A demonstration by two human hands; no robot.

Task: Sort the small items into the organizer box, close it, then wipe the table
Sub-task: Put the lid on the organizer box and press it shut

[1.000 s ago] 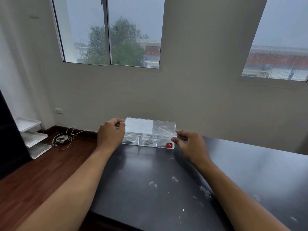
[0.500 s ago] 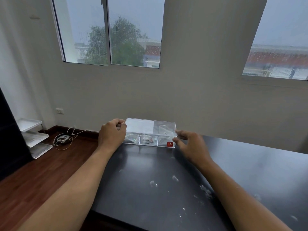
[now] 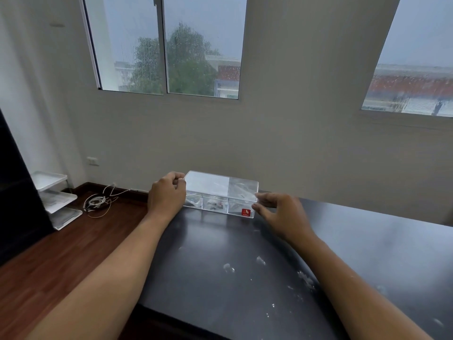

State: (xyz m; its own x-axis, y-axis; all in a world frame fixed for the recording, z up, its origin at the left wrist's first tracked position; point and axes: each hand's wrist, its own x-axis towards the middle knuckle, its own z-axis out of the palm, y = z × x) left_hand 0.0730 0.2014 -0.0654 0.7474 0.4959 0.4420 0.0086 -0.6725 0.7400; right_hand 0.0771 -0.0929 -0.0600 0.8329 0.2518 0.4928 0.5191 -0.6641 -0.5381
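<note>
The clear organizer box (image 3: pixel 220 192) stands at the far left corner of the black table (image 3: pixel 367 241) with its lid down. It has a red label at its front right, and small items show faintly through its front compartments. My left hand (image 3: pixel 166 197) grips the box's left end, fingers curled over the lid's edge. My right hand (image 3: pixel 282 214) is at the right front corner. Its forefinger lies on the lid's edge and its thumb on the front wall by the label, pinching that corner.
White specks and smears (image 3: pixel 259 261) are scattered over the near middle and right of the table. To the left lies wooden floor with a coil of white cable (image 3: pixel 98 201) and a white tiered rack (image 3: pixel 56 200). The wall stands close behind the box.
The box has stayed in place and my left hand has kept its grip. My right hand's fingers have drawn slightly in toward the box's right front corner.
</note>
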